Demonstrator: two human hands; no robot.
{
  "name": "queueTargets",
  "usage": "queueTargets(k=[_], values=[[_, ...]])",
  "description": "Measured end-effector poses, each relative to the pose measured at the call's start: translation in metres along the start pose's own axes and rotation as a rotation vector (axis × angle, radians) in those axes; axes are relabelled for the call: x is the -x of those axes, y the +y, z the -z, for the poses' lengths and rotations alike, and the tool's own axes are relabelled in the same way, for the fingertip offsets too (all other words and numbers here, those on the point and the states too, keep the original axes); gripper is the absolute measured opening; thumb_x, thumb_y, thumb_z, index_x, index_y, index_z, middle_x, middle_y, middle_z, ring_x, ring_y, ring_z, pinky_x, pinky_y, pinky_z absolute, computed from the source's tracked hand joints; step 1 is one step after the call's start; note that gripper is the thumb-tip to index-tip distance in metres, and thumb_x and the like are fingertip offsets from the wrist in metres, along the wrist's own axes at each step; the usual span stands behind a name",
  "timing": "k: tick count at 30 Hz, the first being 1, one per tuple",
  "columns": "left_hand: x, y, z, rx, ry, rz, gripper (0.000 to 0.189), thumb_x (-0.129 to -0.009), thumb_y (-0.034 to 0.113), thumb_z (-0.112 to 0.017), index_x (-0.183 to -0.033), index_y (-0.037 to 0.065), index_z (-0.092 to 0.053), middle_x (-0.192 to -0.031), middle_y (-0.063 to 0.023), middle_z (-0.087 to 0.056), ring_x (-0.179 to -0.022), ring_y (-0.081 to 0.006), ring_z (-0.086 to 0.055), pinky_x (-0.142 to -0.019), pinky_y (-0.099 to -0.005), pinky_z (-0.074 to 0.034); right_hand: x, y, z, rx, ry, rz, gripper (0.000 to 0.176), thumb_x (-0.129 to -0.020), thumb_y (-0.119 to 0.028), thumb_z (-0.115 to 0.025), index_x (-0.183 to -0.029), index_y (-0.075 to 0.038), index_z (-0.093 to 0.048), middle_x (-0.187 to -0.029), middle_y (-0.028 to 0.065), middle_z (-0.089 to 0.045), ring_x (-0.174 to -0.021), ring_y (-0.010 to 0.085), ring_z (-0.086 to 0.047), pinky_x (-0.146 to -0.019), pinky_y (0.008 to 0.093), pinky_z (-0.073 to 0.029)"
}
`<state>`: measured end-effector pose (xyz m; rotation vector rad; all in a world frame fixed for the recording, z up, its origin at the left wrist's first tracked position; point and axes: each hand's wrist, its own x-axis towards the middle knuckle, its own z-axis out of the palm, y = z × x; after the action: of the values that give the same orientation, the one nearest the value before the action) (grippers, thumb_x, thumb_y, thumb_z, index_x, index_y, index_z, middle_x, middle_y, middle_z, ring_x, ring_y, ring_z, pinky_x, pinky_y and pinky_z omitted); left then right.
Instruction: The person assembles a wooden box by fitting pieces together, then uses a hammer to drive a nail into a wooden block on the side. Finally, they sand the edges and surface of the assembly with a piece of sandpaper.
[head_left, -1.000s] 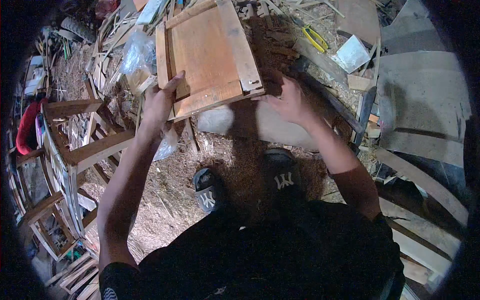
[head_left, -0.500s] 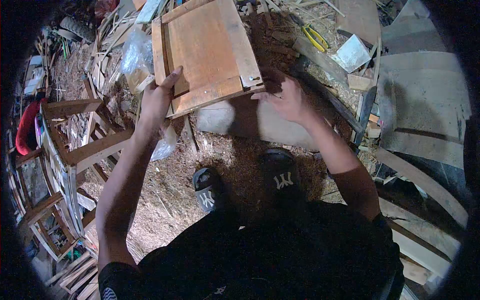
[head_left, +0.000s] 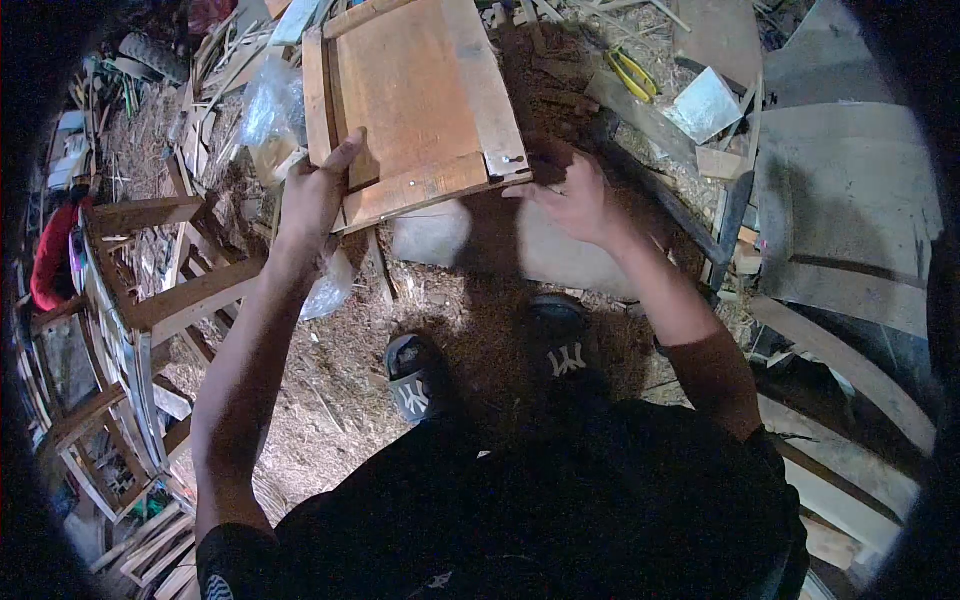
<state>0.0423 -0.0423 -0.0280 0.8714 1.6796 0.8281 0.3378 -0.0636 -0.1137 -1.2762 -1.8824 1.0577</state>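
Note:
A framed wooden panel (head_left: pixel 410 100) is held up in front of me, tilted, with strips along its edges. My left hand (head_left: pixel 315 195) grips its lower left corner, thumb on the top face and fingers underneath. At the lower right corner, my right hand (head_left: pixel 575 200) holds the edge; some of its fingers are in shadow. Close to that corner, a small dark nail or screw (head_left: pixel 512 160) stands out of a pale patch on the strip. Beyond my right hand, yellow-handled pliers (head_left: pixel 632 75) lie among the scraps.
At the left stands a wooden frame (head_left: pixel 150 310) with a red item (head_left: pixel 55 255) on it. Clear plastic wrap (head_left: pixel 270 105) lies behind my left hand. Boards (head_left: pixel 850 200) lean along the right. Sawdust covers the floor around my sandals (head_left: pixel 410 380).
The panel and both hands stay almost in place. The panel appears shifted very slightly, and my right hand keeps to its corner.

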Motion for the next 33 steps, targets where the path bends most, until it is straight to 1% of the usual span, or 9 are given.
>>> queueTargets(k=[2,4,7,14,16,20,22,25,33], values=[[0.002,0.005,0.0,-0.052,0.015,-0.012,0.064,-0.086,0.041,-0.076,-0.121,-0.009,-0.057,-0.105,-0.0139,-0.068,-0.088,-0.0208,-0.068,-0.08,-0.0327,-0.054,0.002,0.001,-0.001,-0.059,0.028,0.041,0.055,-0.085,-0.042,-0.076,-0.118,0.0,-0.063,-0.107,0.0213,-0.069,-0.101,0.0376,-0.066,-0.089,0.045,-0.052],[0.003,0.009,-0.001,-0.135,0.013,-0.03,0.063,-0.087,0.041,-0.075,-0.121,-0.009,-0.058,-0.106,-0.0151,-0.068,-0.092,-0.0201,-0.067,-0.083,-0.0329,-0.053,0.005,0.009,-0.004,0.113,-0.038,-0.159,0.056,-0.084,-0.042,-0.078,-0.12,-0.002,-0.063,-0.112,0.0187,-0.069,-0.106,0.0357,-0.066,-0.093,0.0439,-0.051],[-0.004,0.004,0.0,-0.179,0.078,-0.025,0.06,-0.088,0.041,-0.074,-0.119,-0.008,-0.06,-0.106,-0.0156,-0.068,-0.093,-0.0189,-0.067,-0.083,-0.0327,-0.052,0.002,0.004,-0.001,-0.043,0.046,0.021,0.061,-0.082,-0.045,-0.078,-0.122,-0.002,-0.063,-0.111,0.0192,-0.07,-0.104,0.036,-0.066,-0.092,0.0441,-0.052],[0.003,0.01,-0.003,-0.266,0.053,-0.113,0.054,-0.089,0.043,-0.073,-0.107,-0.008,-0.067,-0.095,-0.0124,-0.07,-0.089,-0.0178,-0.067,-0.081,-0.0317,-0.052,0.002,0.013,-0.001,0.009,0.052,0.048,0.066,-0.081,-0.047,-0.079,-0.125,-0.002,-0.06,-0.106,0.0212,-0.07,-0.098,0.039,-0.067,-0.088,0.0449,-0.053],[-0.004,0.007,0.002,-0.196,-0.008,-0.099,0.052,-0.089,0.043,-0.073,-0.102,-0.007,-0.069,-0.092,-0.0123,-0.071,-0.089,-0.0172,-0.067,-0.081,-0.0312,-0.052,0.003,0.017,-0.002,0.019,-0.04,-0.058,0.064,-0.081,-0.047,-0.078,-0.124,-0.003,-0.061,-0.106,0.0203,-0.07,-0.095,0.0374,-0.068,-0.085,0.0453,-0.053],[0.01,0.021,-0.003,-0.278,0.009,-0.081,0.055,-0.089,0.043,-0.074,-0.108,-0.008,-0.066,-0.097,-0.0131,-0.07,-0.092,-0.0168,-0.067,-0.081,-0.0309,-0.052,0.007,0.024,-0.007,0.111,-0.029,-0.126,0.064,-0.081,-0.048,-0.078,-0.123,-0.002,-0.062,-0.104,0.0208,-0.07,-0.09,0.0366,-0.068,-0.083,0.0459,-0.053],[0.012,0.019,-0.005,-0.144,0.038,-0.096,0.061,-0.088,0.043,-0.075,-0.118,-0.009,-0.06,-0.105,-0.0147,-0.069,-0.094,-0.0181,-0.067,-0.083,-0.0314,-0.053,0.002,0.0,0.002,-0.024,-0.043,-0.105,0.064,-0.082,-0.047,-0.078,-0.123,-0.001,-0.061,-0.103,0.0215,-0.071,-0.091,0.0376,-0.068,-0.084,0.0455,-0.053],[-0.004,0.01,0.001,-0.238,0.121,-0.037,0.052,-0.089,0.04,-0.074,-0.105,-0.009,-0.068,-0.093,-0.0133,-0.072,-0.087,-0.0177,-0.068,-0.078,-0.0302,-0.053,-0.004,-0.006,0.004,0.082,0.087,0.126,0.062,-0.083,-0.047,-0.077,-0.122,-0.001,-0.062,-0.103,0.0214,-0.071,-0.092,0.0378,-0.069,-0.084,0.0448,-0.054],[-0.005,0.004,0.003,-0.142,0.065,-0.116,0.05,-0.09,0.037,-0.073,-0.105,-0.01,-0.068,-0.093,-0.0141,-0.072,-0.084,-0.0183,-0.069,-0.077,-0.0307,-0.052,0.003,0.018,-0.004,0.038,-0.03,-0.029,0.068,-0.081,-0.052,-0.076,-0.123,-0.001,-0.061,-0.103,0.0225,-0.07,-0.093,0.039,-0.068,-0.086,0.0457,-0.054]])
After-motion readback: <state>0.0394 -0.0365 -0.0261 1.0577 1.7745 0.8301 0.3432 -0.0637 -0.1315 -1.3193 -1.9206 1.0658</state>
